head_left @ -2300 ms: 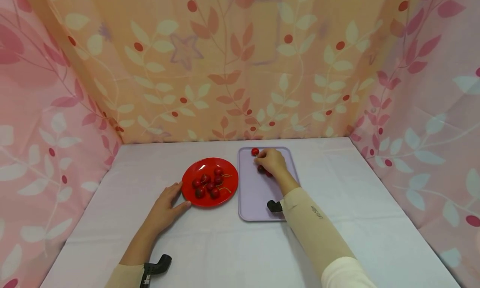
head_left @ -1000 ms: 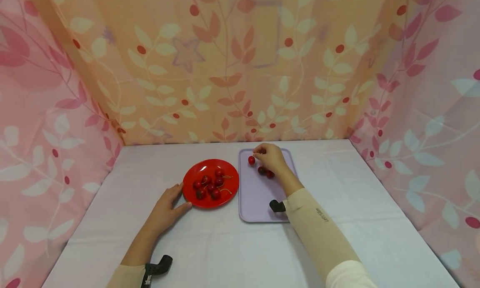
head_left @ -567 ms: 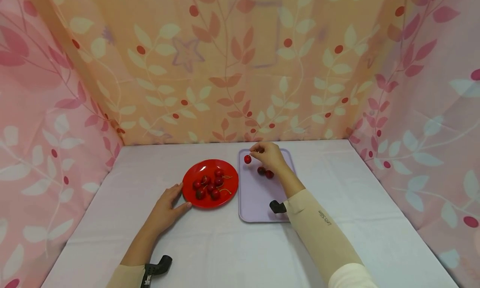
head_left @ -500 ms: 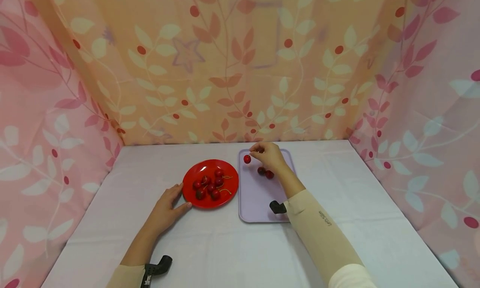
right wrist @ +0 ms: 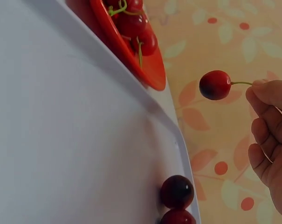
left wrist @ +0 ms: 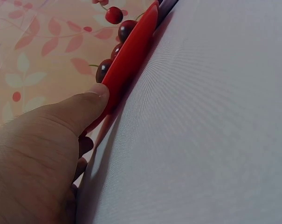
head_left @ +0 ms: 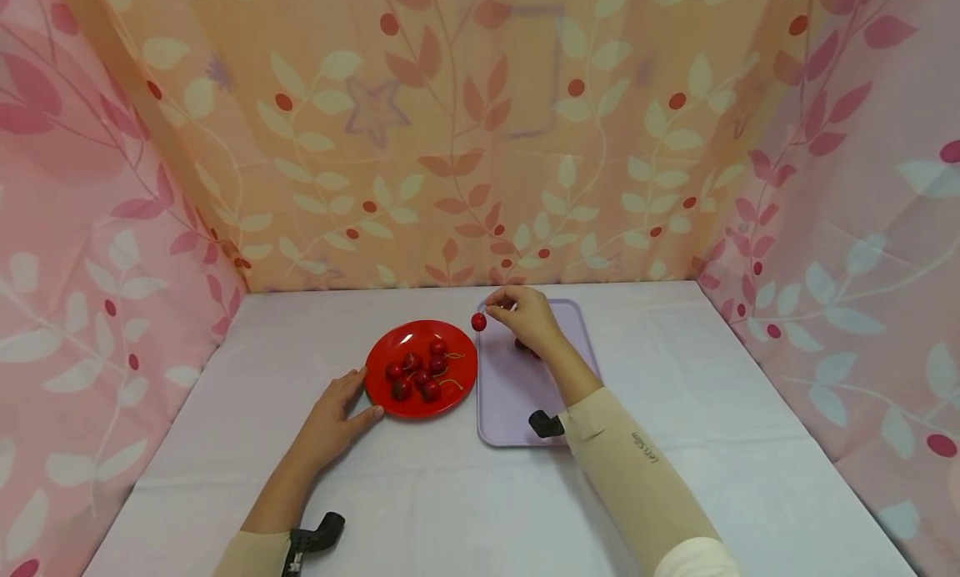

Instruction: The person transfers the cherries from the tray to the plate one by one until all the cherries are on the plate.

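In the head view my right hand (head_left: 522,314) is over the far left part of the lilac tray (head_left: 517,406). Thumb and index finger pinch the thin green stem of a cherry (head_left: 478,322), which dangles at the tray's left rim. The right wrist view shows this red cherry (right wrist: 215,85), dark on one side, out from the fingertips. My left hand (head_left: 336,414) rests with spread thumb and fingers against the left rim of the red plate (head_left: 401,333); its thumb (left wrist: 99,91) touches the rim in the left wrist view. Several stemmed cherries (head_left: 422,377) lie on that plate.
Two dark red cherries (right wrist: 176,192) sit on the tray, mostly hidden behind my right hand in the head view. Plate and tray stand side by side on a white cloth (head_left: 450,510). A floral curtain (head_left: 465,168) rises behind the table and at both sides.
My right hand has lifted the cherry off the tray's far end by its stem and carried it left to the tray's left rim. My left hand has stayed at the plate.
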The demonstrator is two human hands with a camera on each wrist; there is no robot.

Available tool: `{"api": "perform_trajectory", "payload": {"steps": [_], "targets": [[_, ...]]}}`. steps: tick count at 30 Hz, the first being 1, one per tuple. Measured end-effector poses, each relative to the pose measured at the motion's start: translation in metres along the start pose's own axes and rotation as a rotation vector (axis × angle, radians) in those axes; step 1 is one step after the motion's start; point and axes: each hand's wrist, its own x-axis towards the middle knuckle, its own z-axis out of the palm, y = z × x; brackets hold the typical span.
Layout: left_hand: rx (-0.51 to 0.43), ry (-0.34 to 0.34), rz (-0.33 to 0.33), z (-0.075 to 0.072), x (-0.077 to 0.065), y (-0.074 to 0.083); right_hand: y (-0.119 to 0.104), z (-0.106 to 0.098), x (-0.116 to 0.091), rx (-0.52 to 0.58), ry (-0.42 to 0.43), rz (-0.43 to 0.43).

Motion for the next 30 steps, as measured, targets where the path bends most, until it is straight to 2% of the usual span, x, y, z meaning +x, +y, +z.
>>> {"api": "perform_trajectory", "payload": {"steps": [6, 16, 30], "targets": [[0.015, 0.009, 0.006, 0.001, 0.001, -0.003, -0.012, 0.008, 0.004, 0.022, -0.006, -0.032], [0.011, -0.001, -0.003, 0.000, 0.001, -0.004, -0.035, 0.029, 0.007, 0.008, -0.086, -0.085], [0.015, -0.003, -0.003, 0.000, 0.001, -0.005, -0.043, 0.060, 0.005, 0.034, -0.263, 0.005]]}}
